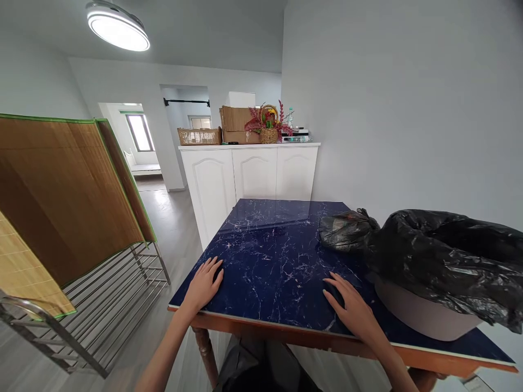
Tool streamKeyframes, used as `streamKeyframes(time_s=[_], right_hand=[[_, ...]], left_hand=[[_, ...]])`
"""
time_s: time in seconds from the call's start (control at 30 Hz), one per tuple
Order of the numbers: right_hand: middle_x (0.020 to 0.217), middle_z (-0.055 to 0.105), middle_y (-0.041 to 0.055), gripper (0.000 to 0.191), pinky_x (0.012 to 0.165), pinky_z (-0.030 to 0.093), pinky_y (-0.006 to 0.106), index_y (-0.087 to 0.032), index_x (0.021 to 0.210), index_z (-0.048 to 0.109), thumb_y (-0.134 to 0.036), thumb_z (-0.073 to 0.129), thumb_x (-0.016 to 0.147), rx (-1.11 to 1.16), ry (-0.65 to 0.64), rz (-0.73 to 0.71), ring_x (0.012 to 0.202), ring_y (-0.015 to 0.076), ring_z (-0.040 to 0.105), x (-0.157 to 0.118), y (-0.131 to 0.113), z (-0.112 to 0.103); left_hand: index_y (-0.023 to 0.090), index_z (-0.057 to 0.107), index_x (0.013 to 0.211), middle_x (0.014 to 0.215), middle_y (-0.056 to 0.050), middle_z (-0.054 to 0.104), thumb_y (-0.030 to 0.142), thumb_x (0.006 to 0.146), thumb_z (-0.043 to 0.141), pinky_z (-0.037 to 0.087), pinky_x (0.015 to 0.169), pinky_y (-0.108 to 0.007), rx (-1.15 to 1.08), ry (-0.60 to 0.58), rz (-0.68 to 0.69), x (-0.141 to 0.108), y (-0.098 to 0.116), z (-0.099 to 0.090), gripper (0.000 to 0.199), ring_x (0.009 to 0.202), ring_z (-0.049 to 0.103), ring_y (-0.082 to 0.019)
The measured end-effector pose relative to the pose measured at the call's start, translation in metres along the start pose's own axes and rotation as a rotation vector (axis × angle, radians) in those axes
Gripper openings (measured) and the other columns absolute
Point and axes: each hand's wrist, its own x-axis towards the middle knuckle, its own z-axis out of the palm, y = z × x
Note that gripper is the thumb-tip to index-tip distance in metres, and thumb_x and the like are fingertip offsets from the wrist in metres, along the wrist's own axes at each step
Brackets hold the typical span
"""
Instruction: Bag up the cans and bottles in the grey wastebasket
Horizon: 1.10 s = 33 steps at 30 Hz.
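My left hand [204, 283] lies flat with fingers apart on the left front part of a table [269, 267] with a dark blue, marbled top. Toward the right front, my right hand [347, 305] rests on the same surface, its fingers spread and holding nothing. Close to the right hand stands a pinkish-grey bin [420, 313] lined with a black plastic bag [433, 261]. Behind it on the table is a tied black plastic bag [347, 231], with contents I cannot make out.
Left of the table is a metal rack [122, 305] draped with a brown bamboo mat [69, 185]. A white cabinet [255, 171] beyond the table bears cardboard boxes [200, 136] and a flower basket [268, 135]. A wall [400, 109] runs along the right.
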Motion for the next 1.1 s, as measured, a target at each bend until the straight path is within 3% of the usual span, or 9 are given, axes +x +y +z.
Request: streamKeyframes(time_s=[0.57, 1.1], right_hand=[[0.172, 0.042, 0.0033, 0.065, 0.125, 0.041, 0.061, -0.032, 0.15, 0.061, -0.071, 0.035, 0.105, 0.021, -0.013, -0.002, 0.16, 0.0337, 0.036, -0.0014, -0.0018, -0.0043], [0.17, 0.045, 0.0041, 0.063, 0.12, 0.047, 0.063, -0.033, 0.148, 0.063, -0.071, 0.036, 0.105, 0.007, -0.008, -0.006, 0.158, 0.0363, 0.04, -0.0002, -0.0003, -0.0047]], left_hand=[[0.017, 0.063, 0.149, 0.162, -0.014, 0.056, 0.051, 0.108, 0.041, 0.034, 0.131, -0.054, -0.033, 0.018, -0.002, 0.0007, 0.0, 0.0009, 0.058, 0.155, 0.047, -0.033], [0.02, 0.063, 0.149, 0.162, -0.011, 0.057, 0.055, 0.109, 0.037, 0.034, 0.131, -0.053, -0.055, 0.028, -0.003, -0.0008, 0.0015, 0.001, 0.059, 0.155, 0.047, -0.032]])
